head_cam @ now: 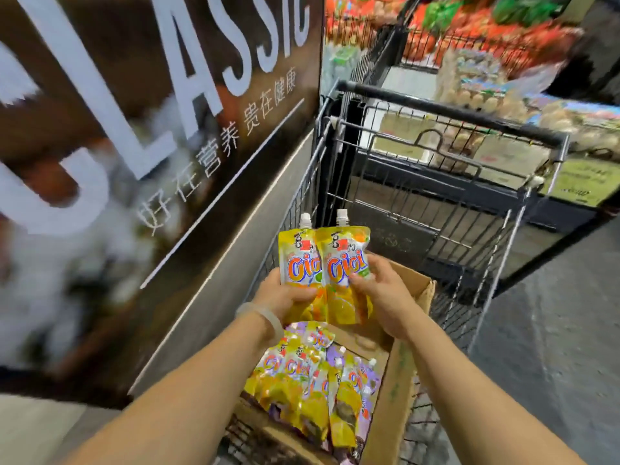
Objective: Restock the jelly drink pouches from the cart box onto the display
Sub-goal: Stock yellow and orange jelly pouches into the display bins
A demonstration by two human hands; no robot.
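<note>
Pickup step: left hand [285, 298] and right hand [382, 297] each grip yellow spouted jelly pouch [298, 263], [345, 260], lifted above open cardboard cart box [399, 380]. Next, likely: carry to display, not in view.

A tall dark advertising panel [141, 135] with large white letters and a line of Chinese characters fills the left side, and a grey metal ledge [214, 286] runs along its foot. Right of the panel lies a dim grey floor [553, 330]. Beyond the panel's far edge stand wire racks of red, orange and green packaged goods [469, 35], and right of these sit low displays with yellow-green signs [583, 182], all blurred.
</note>
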